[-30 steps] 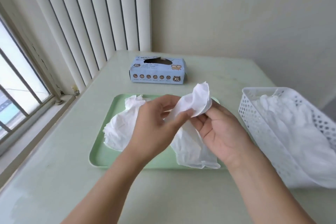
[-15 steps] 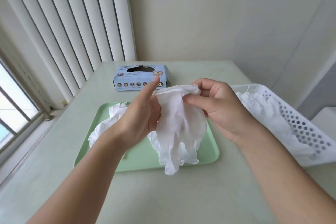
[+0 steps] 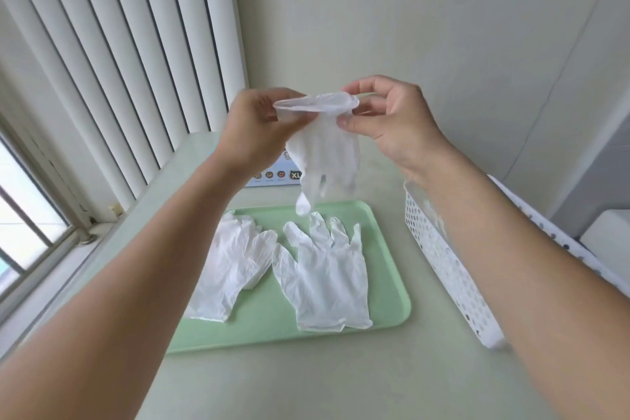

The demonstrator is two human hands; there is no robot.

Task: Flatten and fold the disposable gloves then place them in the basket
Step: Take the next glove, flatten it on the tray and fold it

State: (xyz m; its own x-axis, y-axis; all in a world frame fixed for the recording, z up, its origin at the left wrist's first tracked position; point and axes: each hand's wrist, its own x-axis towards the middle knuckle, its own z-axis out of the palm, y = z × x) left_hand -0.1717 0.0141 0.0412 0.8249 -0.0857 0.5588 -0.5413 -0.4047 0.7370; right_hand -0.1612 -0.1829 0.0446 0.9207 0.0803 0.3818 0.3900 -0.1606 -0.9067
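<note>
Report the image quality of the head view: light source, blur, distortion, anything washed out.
Head view: daylight enters from the window at left, which is blown out; wide-angle distortion bends the blinds and stretches both forearms; the held glove and left hand look slightly soft, the right hand sharper; gloves on the tray cast only faint shadows.

- My left hand (image 3: 254,133) and right hand (image 3: 392,119) pinch the cuff of a white glove (image 3: 324,150), which hangs fingers down over the table.
- Below, two gloves (image 3: 324,280) lie flat on the green tray (image 3: 388,286).
- The white basket (image 3: 443,256) stands right of the tray.
</note>
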